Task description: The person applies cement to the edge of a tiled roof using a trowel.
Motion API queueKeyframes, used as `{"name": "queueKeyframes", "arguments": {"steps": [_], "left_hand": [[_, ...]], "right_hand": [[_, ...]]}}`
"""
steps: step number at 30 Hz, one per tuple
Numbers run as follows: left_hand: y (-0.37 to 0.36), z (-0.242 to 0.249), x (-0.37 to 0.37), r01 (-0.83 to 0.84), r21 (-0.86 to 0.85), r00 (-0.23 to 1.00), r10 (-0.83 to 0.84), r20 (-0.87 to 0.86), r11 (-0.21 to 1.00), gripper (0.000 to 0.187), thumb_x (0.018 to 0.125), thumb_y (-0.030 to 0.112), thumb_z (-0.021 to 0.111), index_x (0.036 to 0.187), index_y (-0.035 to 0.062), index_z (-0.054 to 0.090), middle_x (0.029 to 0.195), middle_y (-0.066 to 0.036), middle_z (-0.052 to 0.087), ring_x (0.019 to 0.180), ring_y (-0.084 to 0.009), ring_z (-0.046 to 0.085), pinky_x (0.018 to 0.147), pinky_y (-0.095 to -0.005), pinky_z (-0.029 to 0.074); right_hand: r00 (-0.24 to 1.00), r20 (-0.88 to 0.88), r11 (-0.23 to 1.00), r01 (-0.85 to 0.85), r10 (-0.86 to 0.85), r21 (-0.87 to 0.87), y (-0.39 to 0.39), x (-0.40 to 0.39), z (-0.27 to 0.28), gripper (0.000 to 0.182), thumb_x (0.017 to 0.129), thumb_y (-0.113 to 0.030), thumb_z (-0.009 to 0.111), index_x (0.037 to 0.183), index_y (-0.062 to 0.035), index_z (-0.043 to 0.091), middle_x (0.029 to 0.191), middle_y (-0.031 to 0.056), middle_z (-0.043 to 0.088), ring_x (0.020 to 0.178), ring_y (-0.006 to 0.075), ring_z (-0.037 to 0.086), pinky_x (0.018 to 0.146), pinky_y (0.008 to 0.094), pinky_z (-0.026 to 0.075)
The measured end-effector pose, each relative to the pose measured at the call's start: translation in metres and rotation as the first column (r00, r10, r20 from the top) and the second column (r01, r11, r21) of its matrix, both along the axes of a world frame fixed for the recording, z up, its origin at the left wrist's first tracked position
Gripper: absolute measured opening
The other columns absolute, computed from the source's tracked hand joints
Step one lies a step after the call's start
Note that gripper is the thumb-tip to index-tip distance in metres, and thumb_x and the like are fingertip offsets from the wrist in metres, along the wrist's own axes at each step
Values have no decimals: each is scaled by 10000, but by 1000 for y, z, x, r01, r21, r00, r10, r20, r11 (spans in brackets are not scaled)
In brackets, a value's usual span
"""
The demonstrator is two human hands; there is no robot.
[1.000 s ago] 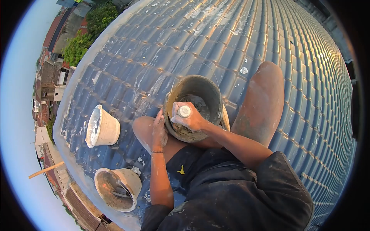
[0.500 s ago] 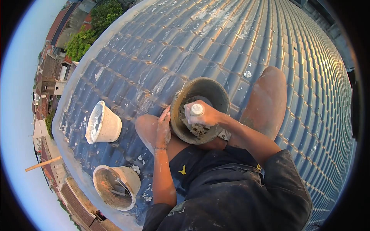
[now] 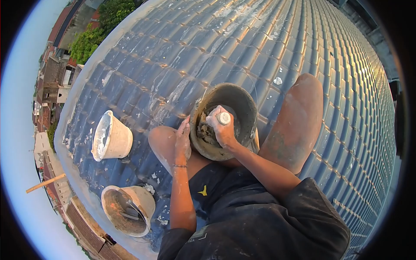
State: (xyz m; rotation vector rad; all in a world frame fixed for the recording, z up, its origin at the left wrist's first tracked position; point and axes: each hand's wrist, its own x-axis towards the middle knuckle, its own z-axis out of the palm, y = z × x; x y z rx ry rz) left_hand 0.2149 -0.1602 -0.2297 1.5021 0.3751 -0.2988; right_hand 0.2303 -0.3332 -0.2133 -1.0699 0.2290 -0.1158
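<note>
A dark bucket (image 3: 245,102) stands tilted between the legs on the tiled roof, with grey-brown mortar (image 3: 207,130) inside. My right hand (image 3: 222,128) is down in the bucket, wrapped round a tool's handle (image 3: 223,118) whose round pale end points up. The rest of the tool is hidden below the hand. My left hand (image 3: 183,141) rests against the bucket's left outer side, its fingers together along the wall near the rim.
A white bucket (image 3: 120,139) lies tipped at the left. Below it, another pale bucket (image 3: 145,201) holds tools. The blue-grey roof tiles (image 3: 182,56) end at a pale edge on the left, with houses and a tree (image 3: 89,43) beyond.
My right hand has shifted within the bucket along with the handle, and its forearm now lies further left. More mortar shows on the bucket's left side. The view has moved slightly.
</note>
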Motion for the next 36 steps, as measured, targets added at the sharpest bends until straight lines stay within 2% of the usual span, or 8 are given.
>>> {"name": "queueKeyframes", "arguments": {"steps": [5,11,15,17,21,25,29,36], "left_hand": [[2,-5,4,10,-9,1000,-10,29,1000,486,1059,271,538,1461,3,489,1526,-87,455,1404,-186,397,1181,-326,280],[10,-21,-4,62,120,994,-72,82,991,439,1073,273,495,1424,14,543,1449,-110,547,1359,-201,452,1165,-330,295],[-2,-9,0,23,137,998,-30,52,990,424,1079,253,482,1423,13,542,1426,-110,557,1346,-195,455,1157,-327,307],[-6,-7,-1,3,21,997,-5,73,1000,426,1080,249,479,1428,9,534,1425,-106,553,1335,-191,461,1154,-323,309],[-1,-13,-1,28,-69,997,-23,67,997,428,1084,232,466,1441,1,510,1430,-96,533,1304,-182,479,1146,-313,318],[-4,-4,-3,31,74,989,-41,145,997,393,1079,196,457,1393,-19,557,1377,-114,588,1281,-192,506,1127,-321,344],[-11,-1,-1,46,177,974,-83,210,983,375,1076,184,456,1352,-32,591,1352,-123,613,1273,-196,518,1121,-324,349],[-12,-18,-17,-279,-71,958,282,48,958,461,1094,337,422,1423,26,505,1085,-50,636,950,-91,591,824,-228,469]], "right_hand": [[780,111,787,-600,615,-145,-30,-8,18,168,797,-16,678,748,-64,524,744,1,528,701,109,505,675,296,432],[460,124,468,-785,879,-405,-57,-2,38,155,789,-38,701,751,-48,551,752,21,580,712,134,543,680,312,442],[710,110,707,-651,696,-277,-59,10,41,139,829,-5,666,782,-63,548,762,10,569,706,112,552,670,291,462],[956,-83,953,-289,281,-95,-50,11,48,146,846,13,649,823,-76,535,776,-1,559,713,97,552,662,264,462],[981,115,971,-131,156,-203,-16,-4,42,172,840,58,647,803,-63,531,792,10,571,726,101,534,686,262,456],[947,144,950,-265,289,-164,-19,-14,46,157,827,36,672,789,-54,549,789,18,578,733,114,537,698,281,451],[506,105,497,-750,856,-437,-61,-21,50,169,814,-35,709,790,-51,542,776,15,572,737,124,544,685,305,446],[576,114,574,-737,809,-357,-53,-8,37,146,837,-59,701,794,-49,562,780,10,579,748,118,545,699,299,448]]}}
